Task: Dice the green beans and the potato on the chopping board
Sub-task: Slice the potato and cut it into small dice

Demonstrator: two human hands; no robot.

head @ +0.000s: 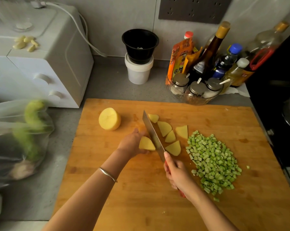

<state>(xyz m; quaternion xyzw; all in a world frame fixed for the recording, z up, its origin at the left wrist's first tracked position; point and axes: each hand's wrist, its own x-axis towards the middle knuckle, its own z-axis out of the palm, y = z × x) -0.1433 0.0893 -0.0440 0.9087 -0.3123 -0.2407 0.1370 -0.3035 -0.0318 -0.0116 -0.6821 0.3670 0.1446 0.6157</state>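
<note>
Your left hand (pixel 132 144) holds a potato piece (pixel 146 144) at mid-frame on the chopping board (pixel 140 205), its fingers mostly hidden behind it. Your right hand (pixel 177 175) is closed round the red handle of the cleaver (pixel 153 135), forefinger along the spine, blade just right of that piece. Cut slices (pixel 164 128) lie right of the blade, the potato half (pixel 109 119) sits toward the board's upper left, and the diced green beans (pixel 212 162) are heaped at right. Raw potato is probably firm, dense and slick on cut faces: keep a flat face down and hold the rounded back, fingertips tucked from the edge. The bean bits look light and scatter easily.
</note>
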